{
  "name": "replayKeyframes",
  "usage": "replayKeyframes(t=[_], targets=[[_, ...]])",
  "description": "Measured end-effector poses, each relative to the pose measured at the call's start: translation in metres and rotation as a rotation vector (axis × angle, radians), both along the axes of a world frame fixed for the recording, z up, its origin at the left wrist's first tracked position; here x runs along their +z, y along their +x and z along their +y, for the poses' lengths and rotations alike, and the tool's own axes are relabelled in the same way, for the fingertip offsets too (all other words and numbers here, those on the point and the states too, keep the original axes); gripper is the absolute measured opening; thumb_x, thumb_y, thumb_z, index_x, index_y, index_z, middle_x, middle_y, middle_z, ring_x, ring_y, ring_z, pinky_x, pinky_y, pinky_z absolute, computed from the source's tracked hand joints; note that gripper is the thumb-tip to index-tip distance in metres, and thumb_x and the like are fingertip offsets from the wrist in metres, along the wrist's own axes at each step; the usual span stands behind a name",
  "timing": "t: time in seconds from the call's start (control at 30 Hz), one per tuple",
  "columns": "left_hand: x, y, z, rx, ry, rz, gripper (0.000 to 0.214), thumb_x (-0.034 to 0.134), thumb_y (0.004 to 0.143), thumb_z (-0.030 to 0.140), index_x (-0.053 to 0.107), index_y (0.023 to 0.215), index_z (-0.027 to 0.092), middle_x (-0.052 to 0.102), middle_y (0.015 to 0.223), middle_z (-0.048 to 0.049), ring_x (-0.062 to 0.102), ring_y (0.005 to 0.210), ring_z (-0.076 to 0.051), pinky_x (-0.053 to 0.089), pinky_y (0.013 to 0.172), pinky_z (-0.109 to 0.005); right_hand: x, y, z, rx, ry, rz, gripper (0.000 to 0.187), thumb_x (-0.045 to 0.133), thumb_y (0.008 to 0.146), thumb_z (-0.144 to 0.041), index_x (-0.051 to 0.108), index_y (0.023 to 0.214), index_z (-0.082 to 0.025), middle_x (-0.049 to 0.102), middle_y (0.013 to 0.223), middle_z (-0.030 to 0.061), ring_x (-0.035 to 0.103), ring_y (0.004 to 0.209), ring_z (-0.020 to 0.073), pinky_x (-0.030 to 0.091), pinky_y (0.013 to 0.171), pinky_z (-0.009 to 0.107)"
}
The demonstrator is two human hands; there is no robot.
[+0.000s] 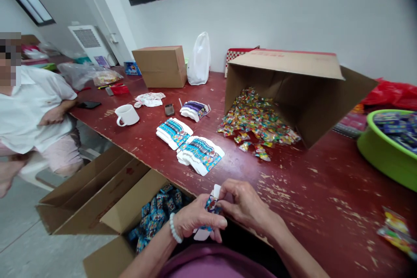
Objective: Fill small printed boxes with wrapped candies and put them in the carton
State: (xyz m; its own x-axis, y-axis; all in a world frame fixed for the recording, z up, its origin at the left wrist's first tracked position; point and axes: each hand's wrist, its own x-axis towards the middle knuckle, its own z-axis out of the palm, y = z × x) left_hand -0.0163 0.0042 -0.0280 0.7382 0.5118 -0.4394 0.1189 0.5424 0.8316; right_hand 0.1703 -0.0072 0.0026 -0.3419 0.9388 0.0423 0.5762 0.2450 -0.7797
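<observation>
My left hand (198,221) and my right hand (244,204) meet at the near edge of the red table (325,191). Both are closed on one small white card with a colourful printed packet (211,204) held between their fingertips. A white bead bracelet sits on my left wrist. Stacks of similar white cards (200,154) lie just beyond my hands, with another stack (174,132) and a purple-printed stack (194,110) further back. Below my left hand an open cardboard box (130,208) on the floor holds several blue packets.
A large carton (293,91) on its side spills colourful wrapped sweets (257,126). A green basin (387,147) of blue packets stands at the right. A white mug (127,115), phone, closed box (161,66) and white bag (199,58) sit further back. A person in white sits at left.
</observation>
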Motion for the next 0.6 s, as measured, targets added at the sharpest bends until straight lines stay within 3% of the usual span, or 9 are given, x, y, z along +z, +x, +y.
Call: replayKeyframes(t=[0.1, 0.3, 0.6], targets=[[0.006, 0.002, 0.002, 0.015, 0.056, 0.023, 0.024, 0.075, 0.067, 0.029, 0.070, 0.085, 0.014, 0.067, 0.057, -0.0019, 0.062, 0.048, -0.014, 0.043, 0.050, -0.021, 0.004, 0.002, 0.001, 0.010, -0.002, 0.028, 0.012, 0.064, 0.074, -0.008, 0.066, 0.071, -0.019, 0.066, 0.072, -0.0017, 0.058, 0.064, 0.0125, 0.039, 0.059, 0.021], [0.017, 0.007, 0.002, -0.002, 0.102, 0.020, 0.020, 0.075, 0.068, 0.030, 0.066, 0.074, 0.014, 0.063, 0.053, -0.0003, 0.059, 0.046, -0.012, 0.043, 0.049, -0.021, 0.005, 0.001, -0.002, 0.005, 0.022, 0.048, 0.010, 0.064, 0.075, -0.010, 0.067, 0.077, -0.019, 0.062, 0.067, -0.0035, 0.052, 0.059, 0.0107, 0.035, 0.055, 0.020], [0.023, 0.006, 0.005, -0.035, 0.162, 0.029, 0.039, 0.079, 0.068, 0.035, 0.065, 0.099, 0.016, 0.060, 0.067, 0.0027, 0.058, 0.050, -0.009, 0.045, 0.050, -0.018, 0.013, 0.003, -0.012, 0.025, 0.049, 0.094, 0.011, 0.062, 0.078, -0.010, 0.063, 0.071, -0.020, 0.061, 0.065, -0.0038, 0.054, 0.059, 0.0105, 0.035, 0.055, 0.019]])
